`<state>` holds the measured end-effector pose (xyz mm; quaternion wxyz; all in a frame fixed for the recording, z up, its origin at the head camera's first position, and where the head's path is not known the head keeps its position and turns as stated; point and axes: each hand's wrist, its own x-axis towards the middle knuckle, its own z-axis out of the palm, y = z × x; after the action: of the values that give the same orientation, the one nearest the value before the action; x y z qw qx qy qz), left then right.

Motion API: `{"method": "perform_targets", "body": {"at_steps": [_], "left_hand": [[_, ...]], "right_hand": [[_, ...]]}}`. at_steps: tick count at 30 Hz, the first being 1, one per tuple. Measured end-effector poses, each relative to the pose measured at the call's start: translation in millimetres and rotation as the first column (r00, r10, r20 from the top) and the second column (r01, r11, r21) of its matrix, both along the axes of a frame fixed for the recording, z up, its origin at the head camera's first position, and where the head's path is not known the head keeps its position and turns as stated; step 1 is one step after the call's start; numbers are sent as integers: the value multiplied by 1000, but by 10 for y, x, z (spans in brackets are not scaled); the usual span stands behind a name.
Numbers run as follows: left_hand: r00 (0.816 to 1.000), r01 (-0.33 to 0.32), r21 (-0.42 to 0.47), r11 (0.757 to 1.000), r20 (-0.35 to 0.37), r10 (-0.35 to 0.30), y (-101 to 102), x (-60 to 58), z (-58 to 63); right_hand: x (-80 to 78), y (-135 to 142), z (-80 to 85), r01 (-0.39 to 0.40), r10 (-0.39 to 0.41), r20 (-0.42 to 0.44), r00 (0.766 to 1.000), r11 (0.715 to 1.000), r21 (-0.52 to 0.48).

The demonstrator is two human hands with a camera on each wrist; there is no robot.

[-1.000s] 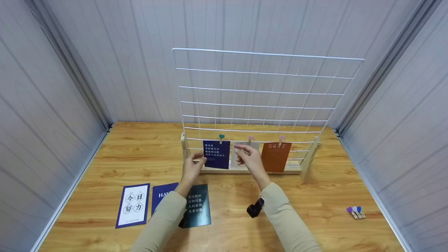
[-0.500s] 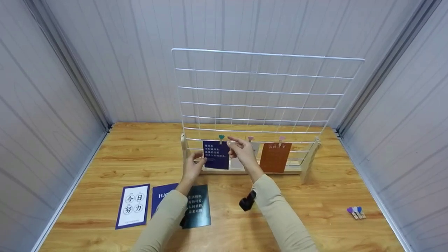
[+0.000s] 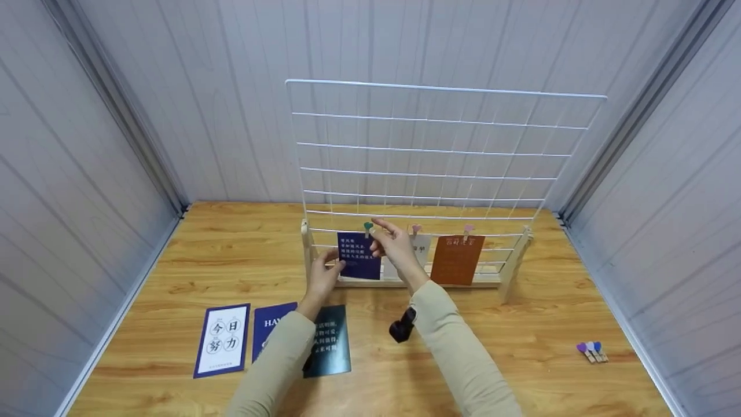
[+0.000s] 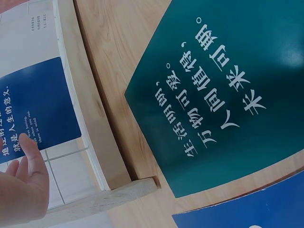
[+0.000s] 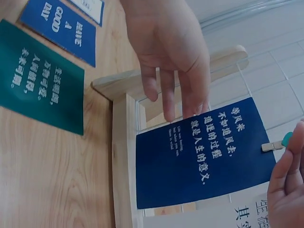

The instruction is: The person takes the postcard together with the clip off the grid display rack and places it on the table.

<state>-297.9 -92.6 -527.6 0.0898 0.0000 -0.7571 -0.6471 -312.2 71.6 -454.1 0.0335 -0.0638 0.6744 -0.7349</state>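
Observation:
A navy card (image 3: 359,263) with white lettering hangs on the white wire grid rack (image 3: 446,153) from a small wooden clothespin (image 5: 271,146) with a green heart (image 3: 368,226). At the card's left edge, my left hand (image 3: 323,275) pinches it, the thumb (image 4: 32,149) lying over its front. My right hand (image 3: 395,246) is raised at the card's upper right corner. Its fingertips are right at the green heart and partly cover it in the right wrist view. Beside the navy card hang a white card (image 3: 421,255), partly hidden by my right hand, and an orange card (image 3: 457,260), each under a pink heart clothespin.
On the wooden table at left lie a blue-bordered white card (image 3: 221,341), a blue card (image 3: 272,321) and a dark green card (image 3: 331,341), the latter two partly under my left sleeve. Several heart clothespins (image 3: 591,351) lie at right. Panel walls stand behind and on both sides.
My right hand has moved left, from in front of the white card to the green heart clothespin, uncovering more of the white card. My left hand stays at the navy card's edge.

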Motion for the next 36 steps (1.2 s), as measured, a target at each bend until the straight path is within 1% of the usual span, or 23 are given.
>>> {"method": "perform_targets", "body": {"at_steps": [2,4,7,9,11,12,14,16,17,19,20,21,23,24,25,27,28,29,31,32,36], "left_hand": [[1000,9,6,1000,-1,-9,-2,-1,6],[1000,29,17,999,-8,-28,-21,-1,-13],[999,31,21,999,14,-32,2,78,120],[999,27,9,1000,20,-27,9,67,124],[1000,4,-4,1000,31,-4,28,52,130],[1000,2,-6,1000,17,-2,20,5,60],[999,12,-3,1000,-42,-13,-32,-79,-80],[994,14,25,1000,-112,-11,-77,-251,-358],[991,18,28,999,-129,-14,-104,-352,-508],[984,14,28,1000,-175,-9,-155,-579,-848],[984,6,30,1000,-180,0,-167,-706,-1033],[985,9,25,1000,-172,-5,-182,-830,-1201],[988,7,-7,1000,-157,-8,-209,-970,-1376],[988,3,-13,1000,-156,-5,-217,-1020,-1441],[987,11,-13,1000,-159,-13,-226,-1045,-1472],[993,5,-34,999,-116,-9,-161,-780,-1077],[994,-15,-46,999,-107,10,-124,-647,-888],[997,-22,-54,998,-82,17,-87,-491,-663],[998,-36,-68,997,-62,32,-12,-191,-231],[998,-46,-82,996,-39,43,26,-49,-23],[998,-57,-97,994,-46,52,25,-57,-18]], "right_hand": [[-8,-4,-1,-5,5,8,1000,1000,18],[-18,-10,-5,-16,16,8,1000,999,39],[-29,-19,-2,-30,30,5,1000,997,65],[-39,-24,-2,-34,34,5,999,997,70],[-46,-26,2,-29,28,13,1000,997,67],[-51,-27,3,-23,22,16,1000,998,64],[-59,-31,7,-7,6,21,1000,998,62],[-62,-40,13,16,-18,23,1000,997,71],[-66,-46,13,27,-29,22,999,997,77],[-64,-62,21,40,-42,19,999,995,93],[-65,-70,21,45,-47,15,999,994,100],[-65,-78,21,48,-49,12,999,994,102],[-70,-94,22,56,-56,0,998,993,105],[-71,-100,20,62,-62,-11,998,992,109],[-74,-104,15,70,-68,-22,997,991,111],[-82,-107,1,82,-77,-45,996,991,108],[-88,-108,-8,92,-86,-57,995,989,112],[-91,-109,-16,100,-92,-66,994,988,116],[-107,-111,-30,113,-105,-81,991,987,111],[-114,-112,-35,123,-113,-86,990,986,114],[-133,-121,-37,168,-153,-112,982,975,142]]}}
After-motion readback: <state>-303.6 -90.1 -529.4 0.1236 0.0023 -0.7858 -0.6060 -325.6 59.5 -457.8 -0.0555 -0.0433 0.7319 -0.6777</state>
